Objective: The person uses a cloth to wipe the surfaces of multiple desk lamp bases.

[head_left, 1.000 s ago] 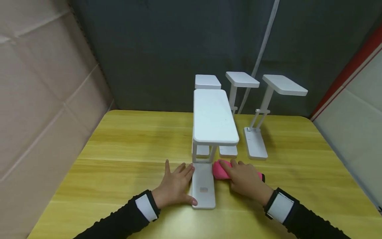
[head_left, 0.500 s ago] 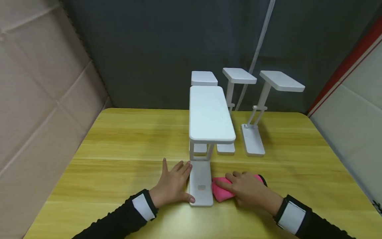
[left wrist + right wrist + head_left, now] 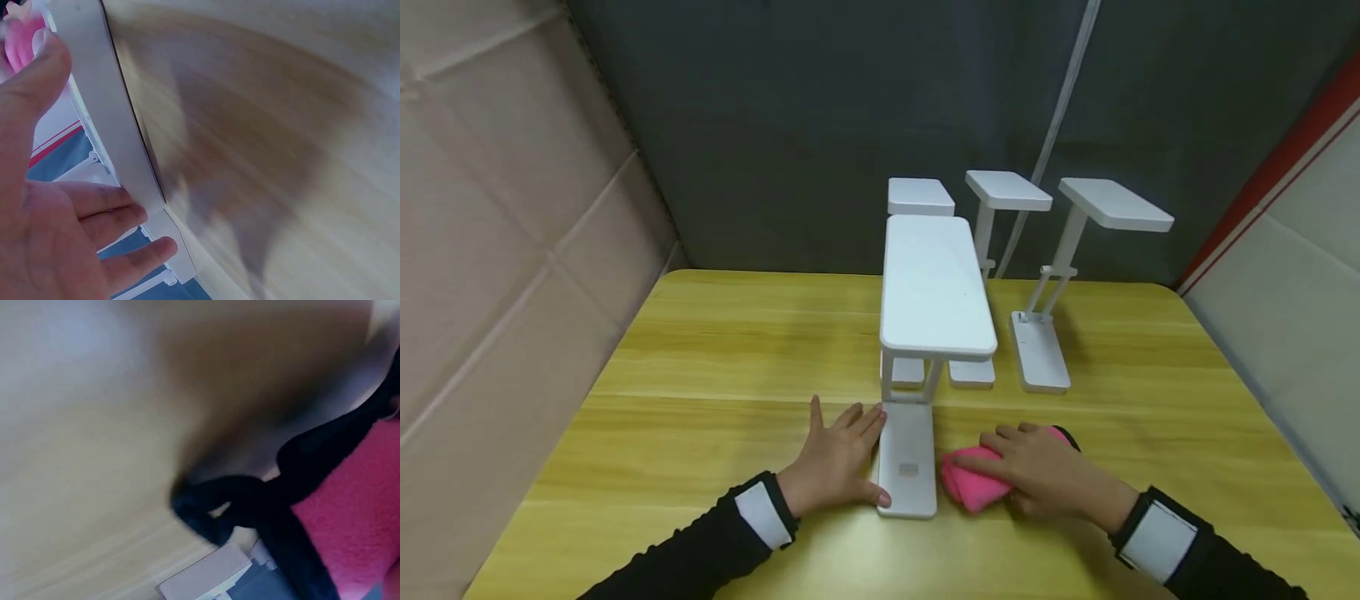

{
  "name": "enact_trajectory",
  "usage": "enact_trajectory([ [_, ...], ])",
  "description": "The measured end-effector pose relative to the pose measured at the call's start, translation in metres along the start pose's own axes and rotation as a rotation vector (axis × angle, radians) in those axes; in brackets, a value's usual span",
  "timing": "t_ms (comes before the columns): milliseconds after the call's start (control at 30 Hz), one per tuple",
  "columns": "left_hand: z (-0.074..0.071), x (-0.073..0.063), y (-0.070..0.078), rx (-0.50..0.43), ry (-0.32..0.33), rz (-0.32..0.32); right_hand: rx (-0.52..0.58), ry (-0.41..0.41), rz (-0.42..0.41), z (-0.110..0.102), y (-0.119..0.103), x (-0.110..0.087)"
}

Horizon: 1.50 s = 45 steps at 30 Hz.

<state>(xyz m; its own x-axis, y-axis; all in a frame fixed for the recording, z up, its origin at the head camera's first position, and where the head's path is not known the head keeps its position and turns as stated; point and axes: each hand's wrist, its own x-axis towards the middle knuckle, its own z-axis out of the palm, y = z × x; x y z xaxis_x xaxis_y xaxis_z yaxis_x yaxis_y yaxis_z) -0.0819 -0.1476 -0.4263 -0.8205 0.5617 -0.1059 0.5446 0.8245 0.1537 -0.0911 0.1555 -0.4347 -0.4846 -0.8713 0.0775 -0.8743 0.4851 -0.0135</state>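
Note:
In the head view a white folding desk lamp stands upright at the table's middle, its flat head unfolded over its base. My left hand lies along the left side of that lamp's base, fingers straight and spread, thumb at the near corner. In the left wrist view its fingertips are right at the white base edge. My right hand grips a bunched pink cloth with a black edge, on the table just right of the base. The right wrist view shows the cloth's black trim close up.
Behind the front lamp stand three more white desk lamps: one partly hidden, one at the middle, and one on the right. They stand on the wood-grain table. A dark curtain hangs behind.
My right hand with the pink cloth has come nearer along the lamp base, then shifted slightly right, leaving a gap beside the base. The left hand stays at the base.

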Motion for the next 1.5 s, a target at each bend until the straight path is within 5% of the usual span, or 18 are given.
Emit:
enact_trajectory([
  [133, 0.0, 0.0, 0.002, 0.004, -0.012, -0.006, 0.019, -0.022, 0.261, 0.003, 0.011, 0.017],
  [267, -0.001, -0.001, 0.005, 0.012, -0.016, -0.008, 0.049, -0.016, 0.374, 0.007, 0.012, 0.034],
  [533, -0.004, -0.002, 0.005, 0.024, -0.008, -0.021, 0.019, -0.02, 0.232, 0.004, 0.011, 0.039],
  [1100, -0.003, -0.001, 0.001, 0.006, -0.003, -0.019, 0.023, -0.016, -0.172, 0.002, -0.022, 0.001],
  [1267, -0.003, 0.001, 0.001, 0.01, -0.001, -0.013, 0.057, 0.024, -0.079, -0.01, -0.016, -0.001],
  [1500, -0.002, 0.001, 0.002, 0.009, -0.012, -0.028, 0.04, 0.04, 0.175, -0.012, -0.004, 0.049],
])
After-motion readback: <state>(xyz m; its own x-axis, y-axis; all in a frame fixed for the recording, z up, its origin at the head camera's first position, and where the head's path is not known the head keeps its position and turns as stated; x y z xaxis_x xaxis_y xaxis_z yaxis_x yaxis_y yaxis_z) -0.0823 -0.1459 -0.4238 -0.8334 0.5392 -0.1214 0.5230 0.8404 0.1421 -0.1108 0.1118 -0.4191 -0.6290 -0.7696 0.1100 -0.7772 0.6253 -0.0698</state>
